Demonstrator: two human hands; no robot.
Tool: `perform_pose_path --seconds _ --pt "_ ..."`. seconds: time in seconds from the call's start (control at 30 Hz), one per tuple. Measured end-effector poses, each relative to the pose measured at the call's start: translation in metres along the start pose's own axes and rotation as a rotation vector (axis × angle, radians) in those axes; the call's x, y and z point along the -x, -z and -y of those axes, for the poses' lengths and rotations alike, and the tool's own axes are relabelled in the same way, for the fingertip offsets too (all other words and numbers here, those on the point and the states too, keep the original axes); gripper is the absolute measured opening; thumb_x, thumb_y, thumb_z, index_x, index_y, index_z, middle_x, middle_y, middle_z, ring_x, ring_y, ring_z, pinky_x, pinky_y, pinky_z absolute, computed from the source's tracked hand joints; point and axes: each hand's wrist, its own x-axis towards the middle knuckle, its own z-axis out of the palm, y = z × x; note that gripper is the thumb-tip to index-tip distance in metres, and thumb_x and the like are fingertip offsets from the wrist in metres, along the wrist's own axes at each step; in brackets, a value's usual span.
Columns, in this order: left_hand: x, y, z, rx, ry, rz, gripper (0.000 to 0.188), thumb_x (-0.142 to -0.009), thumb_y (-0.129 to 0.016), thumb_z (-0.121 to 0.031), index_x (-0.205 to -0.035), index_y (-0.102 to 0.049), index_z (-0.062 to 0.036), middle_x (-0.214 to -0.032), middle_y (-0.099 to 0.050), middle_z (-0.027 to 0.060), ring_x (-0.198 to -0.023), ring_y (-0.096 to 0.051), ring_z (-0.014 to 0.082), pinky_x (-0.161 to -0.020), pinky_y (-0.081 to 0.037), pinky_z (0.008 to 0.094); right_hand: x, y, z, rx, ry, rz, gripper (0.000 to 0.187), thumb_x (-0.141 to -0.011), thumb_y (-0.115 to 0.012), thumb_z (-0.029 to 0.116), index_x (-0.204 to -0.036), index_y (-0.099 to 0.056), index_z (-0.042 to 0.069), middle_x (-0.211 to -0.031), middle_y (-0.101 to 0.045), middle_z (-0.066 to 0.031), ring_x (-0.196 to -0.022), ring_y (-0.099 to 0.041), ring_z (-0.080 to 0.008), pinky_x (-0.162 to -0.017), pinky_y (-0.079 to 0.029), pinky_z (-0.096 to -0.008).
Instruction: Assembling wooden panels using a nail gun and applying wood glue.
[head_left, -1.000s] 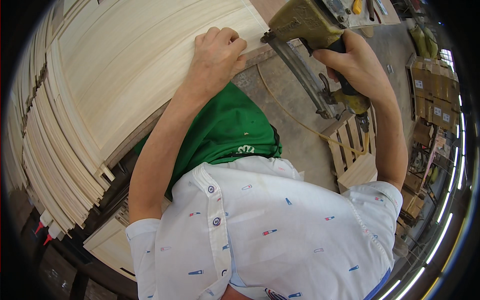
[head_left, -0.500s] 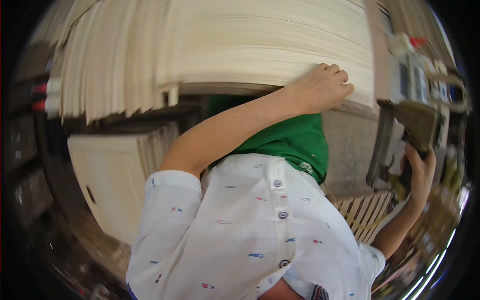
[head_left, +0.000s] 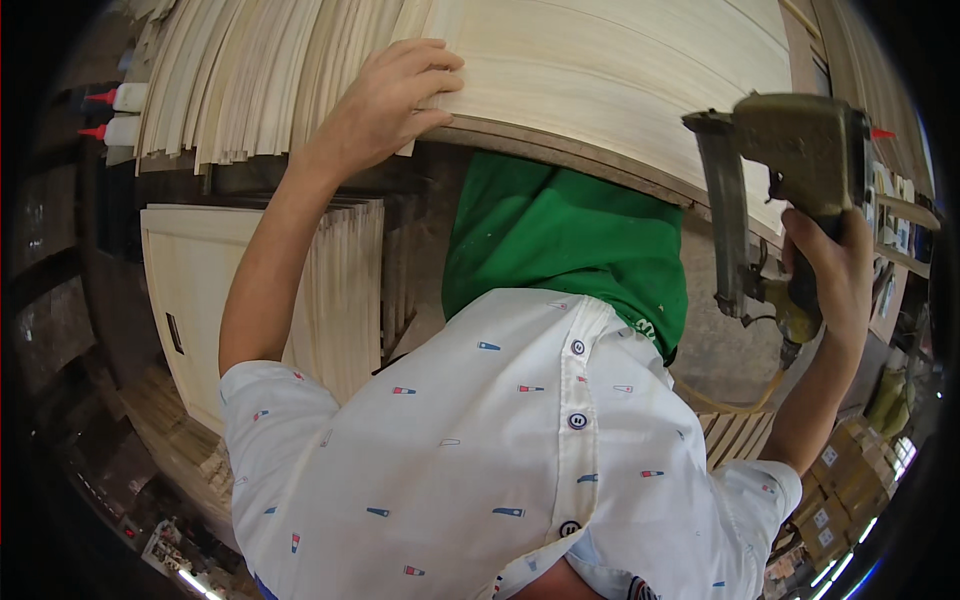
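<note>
My right hand (head_left: 835, 265) grips a nail gun (head_left: 800, 150) by its handle. The tool is dark and worn, held up at the right with its long magazine hanging on the left side and a yellow air hose (head_left: 745, 408) running from its base. At upper left, my left hand (head_left: 395, 105) lies over the end of a row of pale wooden strips (head_left: 255, 85), fingers apart and slightly bent. Its fingertips reach the near left corner of a wide pale wooden panel (head_left: 610, 70) on the bench. What lies under the palm is hidden.
Below the bench at left stand several cabinet-door panels (head_left: 210, 270) on edge. Two white glue bottles with red tips (head_left: 120, 130) are at far left. A slatted wooden piece (head_left: 735, 435) lies low at right, with cardboard boxes (head_left: 850, 480) beyond it.
My left hand has swung left from the panel's near edge to the strips. The nail gun has risen in my right hand, its top now over the panel's right side.
</note>
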Motion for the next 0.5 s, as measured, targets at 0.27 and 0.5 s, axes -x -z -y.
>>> perform_pose_path --seconds 0.27,0.5 --pt "-0.010 0.010 -0.022 0.073 0.029 -0.043 0.028 -0.077 -0.073 -0.010 -0.104 -0.069 -0.0014 -0.122 -0.063 0.0070 -0.128 -0.048 0.0291 -0.106 -0.041 0.0415 -0.001 -0.021 0.063 0.127 0.090 0.126 0.029 -0.081 -0.071 0.015 -0.096 -0.059 -0.006 -0.067 -0.059 -0.0025 -0.056 -0.055 -0.0091 -0.051 -0.042 -0.0245" --pt "-0.022 0.020 -0.041 0.129 0.054 -0.089 0.028 -0.076 -0.073 -0.010 -0.103 -0.071 -0.0008 -0.125 -0.061 0.0090 -0.128 -0.047 0.0294 -0.107 -0.039 0.0411 -0.005 -0.049 0.104 0.190 0.217 0.291 0.026 -0.080 -0.067 0.015 -0.091 -0.060 -0.007 -0.064 -0.059 -0.0040 -0.056 -0.055 -0.0091 -0.051 -0.043 -0.0260"
